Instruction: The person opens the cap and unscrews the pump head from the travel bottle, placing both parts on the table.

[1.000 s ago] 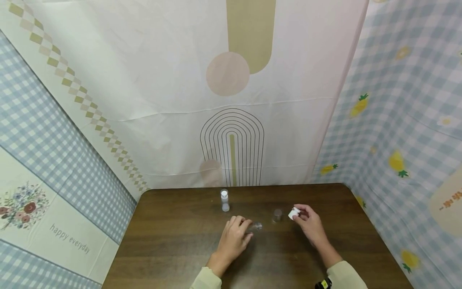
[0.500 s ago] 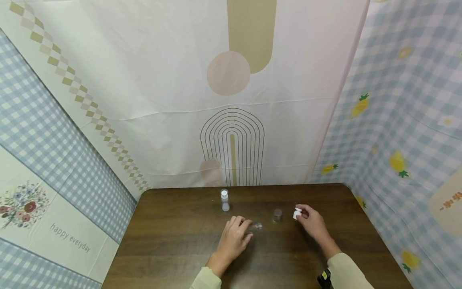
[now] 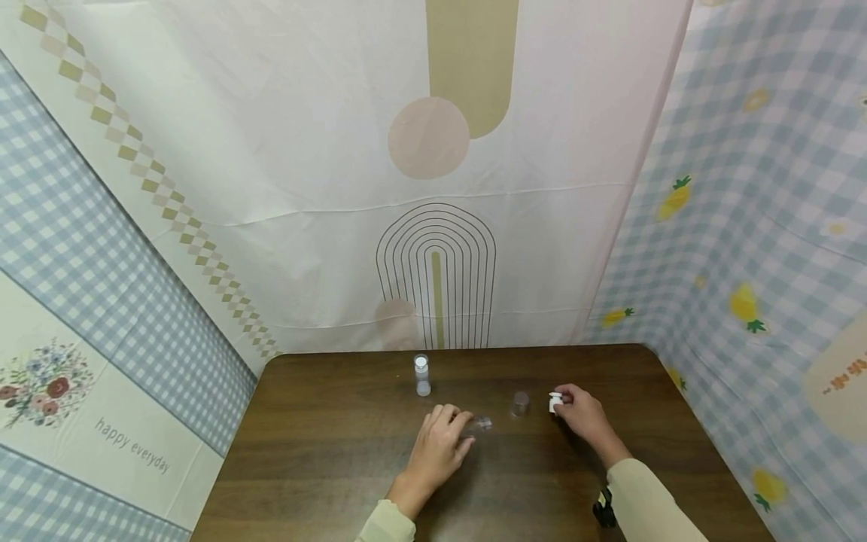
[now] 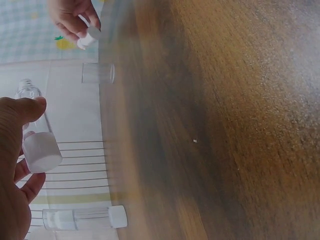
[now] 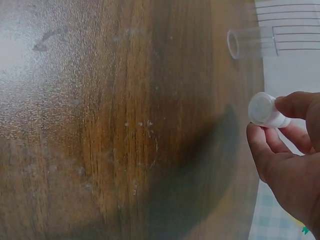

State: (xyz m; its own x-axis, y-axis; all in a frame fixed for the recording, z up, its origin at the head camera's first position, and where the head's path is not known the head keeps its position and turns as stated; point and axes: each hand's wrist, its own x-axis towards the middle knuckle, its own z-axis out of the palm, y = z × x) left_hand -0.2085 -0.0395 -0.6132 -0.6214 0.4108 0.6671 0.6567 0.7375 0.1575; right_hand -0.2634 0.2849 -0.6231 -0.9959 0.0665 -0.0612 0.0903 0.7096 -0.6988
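My left hand (image 3: 439, 448) grips a small clear bottle with an uncovered threaded neck and a white base (image 4: 43, 151), tilted with its neck toward the right in the head view. Off to the right, my right hand (image 3: 588, 423) pinches a white pump top (image 3: 555, 404) between thumb and fingers, upright and close over the table. The right wrist view shows the round underside of this pump top (image 5: 262, 109). Between the hands stands a clear cylindrical cap (image 3: 520, 405), touched by neither hand.
A second bottle (image 3: 422, 379), with a white top under a clear cap, stands upright farther back, left of the middle. The brown wooden table (image 3: 325, 452) ends at a printed cloth (image 3: 325, 286) behind, with checked cloth on both sides.
My right hand has moved slightly right with the pump top, turned it from tilted to upright, and lowered it a little. My left hand and the bottle have stayed nearly still.
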